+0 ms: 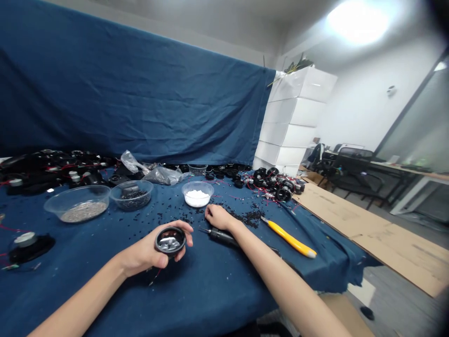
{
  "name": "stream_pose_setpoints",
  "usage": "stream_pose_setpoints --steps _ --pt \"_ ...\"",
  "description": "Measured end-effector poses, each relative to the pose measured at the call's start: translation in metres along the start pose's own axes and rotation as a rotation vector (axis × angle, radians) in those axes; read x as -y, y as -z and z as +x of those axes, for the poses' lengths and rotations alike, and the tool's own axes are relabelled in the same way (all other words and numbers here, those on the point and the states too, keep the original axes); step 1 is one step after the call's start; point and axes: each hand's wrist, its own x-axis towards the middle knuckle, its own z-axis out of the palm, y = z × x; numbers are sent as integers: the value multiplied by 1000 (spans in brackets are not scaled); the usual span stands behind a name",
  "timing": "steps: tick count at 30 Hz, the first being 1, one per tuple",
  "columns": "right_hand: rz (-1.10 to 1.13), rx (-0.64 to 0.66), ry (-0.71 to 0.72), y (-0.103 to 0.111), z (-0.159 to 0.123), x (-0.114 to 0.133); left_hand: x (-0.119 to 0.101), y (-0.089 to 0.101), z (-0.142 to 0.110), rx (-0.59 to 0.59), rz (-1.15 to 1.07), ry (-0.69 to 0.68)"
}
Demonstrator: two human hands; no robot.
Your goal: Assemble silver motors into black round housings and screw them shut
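My left hand [153, 249] is wrapped round a round black housing [170, 240] with a shiny, mirror-like inside facing up. A thin wire hangs beneath that hand. My right hand [218, 216] rests low over the cloth with its fingers curled together; what is in them, if anything, is hidden. Small black pieces [250, 217] lie scattered beside it. Just behind it stands a clear bowl [197, 194] of white bits. Under my right wrist lies a black electric screwdriver [221, 236], its bit pointing left.
A yellow-handled tool [291, 239] lies to the right. On the left stand a clear bowl [77, 204] of small metal pieces and another bowl [132, 195] of dark screws. Wired black parts [273, 181] are heaped at the back right, near white boxes [294, 117].
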Motion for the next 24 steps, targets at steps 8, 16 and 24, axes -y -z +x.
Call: stream_pose_setpoints --steps 8,16,24 --pt "64 -74 -7 -2 -1 11 1 8 5 -280 0 -45" --pt "273 -32 80 -4 -4 7 2 12 3 -393 -2 -35" --pt "534 95 159 -8 -5 10 2 10 3 -366 1 -28"
